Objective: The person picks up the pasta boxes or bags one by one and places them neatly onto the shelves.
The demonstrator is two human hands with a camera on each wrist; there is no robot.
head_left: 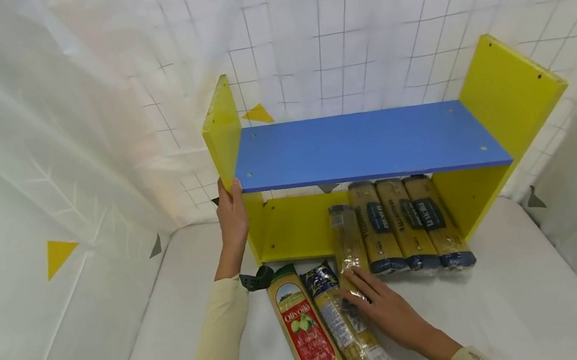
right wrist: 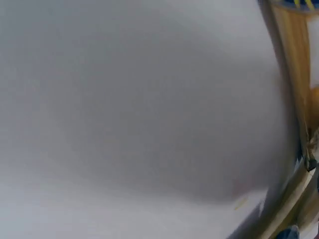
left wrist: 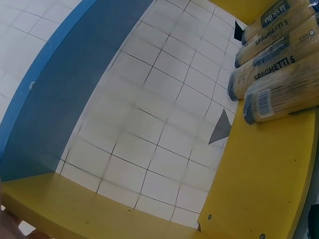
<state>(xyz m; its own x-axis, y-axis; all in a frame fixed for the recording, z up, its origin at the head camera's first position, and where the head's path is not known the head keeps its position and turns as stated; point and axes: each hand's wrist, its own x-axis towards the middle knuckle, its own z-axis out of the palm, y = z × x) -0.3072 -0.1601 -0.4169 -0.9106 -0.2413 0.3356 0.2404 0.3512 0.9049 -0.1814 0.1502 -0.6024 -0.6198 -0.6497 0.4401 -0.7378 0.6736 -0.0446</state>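
A yellow side panel [head_left: 222, 127] of a yellow-and-blue shelf is gripped by my left hand [head_left: 232, 215], thumb at its front edge. In the head view my right hand [head_left: 389, 310] holds the near end of a clear-wrapped spaghetti pack [head_left: 347, 237], fingers across its top. This pack lies partly inside the lower compartment, left of several blue-ended spaghetti packs [head_left: 397, 222]. In the left wrist view its barcode end [left wrist: 264, 103] rests on the yellow bottom board [left wrist: 259, 174]. The right wrist view does not plainly show my right hand.
A green-and-red Olivoilà pasta pack [head_left: 307, 337] and another clear pasta pack [head_left: 351, 336] lie before the shelf on the white table [head_left: 532, 278]. Above the packs spans the blue shelf board [head_left: 357, 142]. The right yellow panel [head_left: 510, 89] stands beside them; a tiled wall is behind.
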